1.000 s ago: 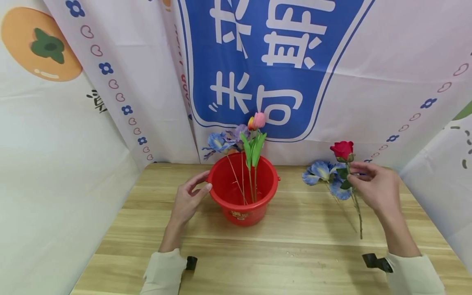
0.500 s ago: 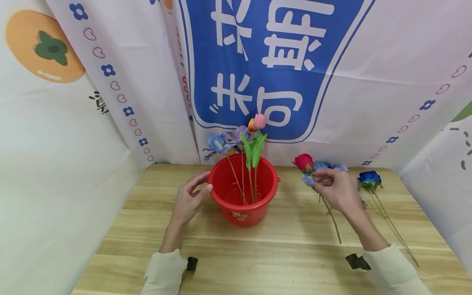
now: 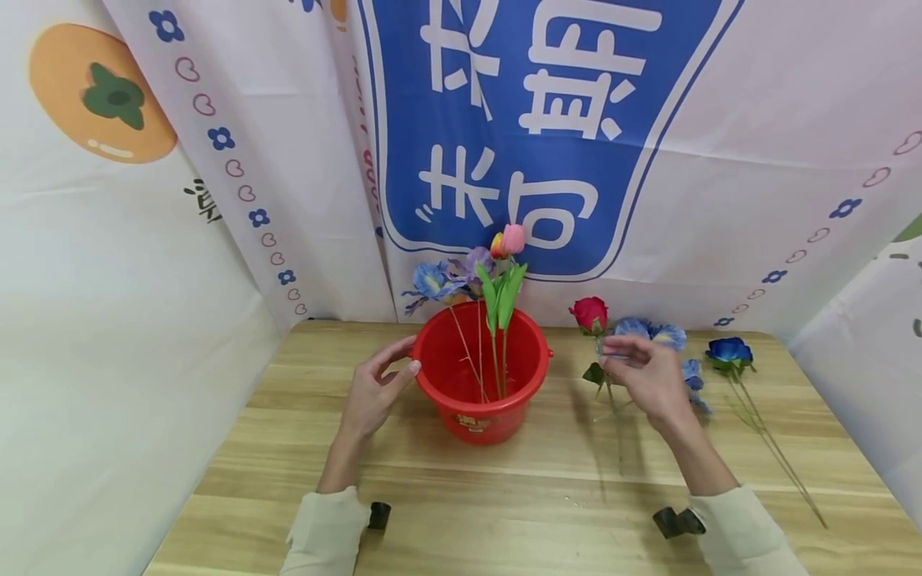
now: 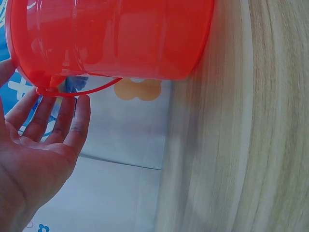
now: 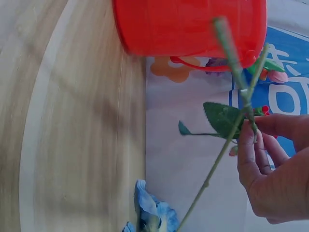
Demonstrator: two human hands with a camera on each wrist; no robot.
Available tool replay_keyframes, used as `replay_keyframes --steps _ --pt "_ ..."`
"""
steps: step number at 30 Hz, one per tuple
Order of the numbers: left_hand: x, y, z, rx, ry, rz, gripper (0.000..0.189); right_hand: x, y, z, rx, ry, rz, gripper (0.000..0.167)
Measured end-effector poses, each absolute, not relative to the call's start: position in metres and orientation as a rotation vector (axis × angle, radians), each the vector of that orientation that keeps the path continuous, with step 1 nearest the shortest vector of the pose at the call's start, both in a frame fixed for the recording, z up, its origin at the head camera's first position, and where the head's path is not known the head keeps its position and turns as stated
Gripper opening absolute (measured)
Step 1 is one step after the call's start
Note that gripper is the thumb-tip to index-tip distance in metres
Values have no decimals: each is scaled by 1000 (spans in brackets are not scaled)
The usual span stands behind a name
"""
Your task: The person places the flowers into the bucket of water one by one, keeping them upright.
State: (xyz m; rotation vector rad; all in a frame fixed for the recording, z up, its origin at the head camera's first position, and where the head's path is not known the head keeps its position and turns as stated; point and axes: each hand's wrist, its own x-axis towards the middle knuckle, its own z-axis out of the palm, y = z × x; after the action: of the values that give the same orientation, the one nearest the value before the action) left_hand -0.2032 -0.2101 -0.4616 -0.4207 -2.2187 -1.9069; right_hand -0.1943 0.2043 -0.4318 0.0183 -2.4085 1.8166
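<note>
A red bucket [image 3: 481, 416] stands upright on the table, with a blue iris [image 3: 432, 280], a purple iris [image 3: 477, 264] and pink and yellow-orange tulips [image 3: 513, 238] leaning in it. My left hand [image 3: 374, 388] rests at the bucket's left rim, its fingers extended. In the left wrist view, the fingertips touch the rim by the thin red handle [image 4: 99, 89]. To the bucket's right, my right hand [image 3: 651, 380] pinches a red rose [image 3: 590, 314] by its stem, bloom up. In the right wrist view, green stems cross near the fingertips, beside a dark leaf [image 5: 222, 118].
Blue irises [image 3: 670, 336] lie behind my right hand, partly hidden by it. A dark blue rose [image 3: 730, 350] lies farther right, its stem running toward the front. A printed cloth [image 3: 310, 200] hangs behind the wooden table [image 3: 461, 512].
My right hand has carried the red rose left toward the bucket, away from the blue flowers, uncovering the dark blue rose. My left hand stays at the rim.
</note>
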Motion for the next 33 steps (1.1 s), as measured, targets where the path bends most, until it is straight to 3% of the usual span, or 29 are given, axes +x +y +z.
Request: replay_keyframes --steps 19,33 --pt "-203 -209 -461 -409 -2220 -1902 46 -184 198 -426 -59 -2538 1400 37" --pt "-203 -209 -462 -411 -2221 -1896 45 -184 193 -413 -27 -2448 1505 30"
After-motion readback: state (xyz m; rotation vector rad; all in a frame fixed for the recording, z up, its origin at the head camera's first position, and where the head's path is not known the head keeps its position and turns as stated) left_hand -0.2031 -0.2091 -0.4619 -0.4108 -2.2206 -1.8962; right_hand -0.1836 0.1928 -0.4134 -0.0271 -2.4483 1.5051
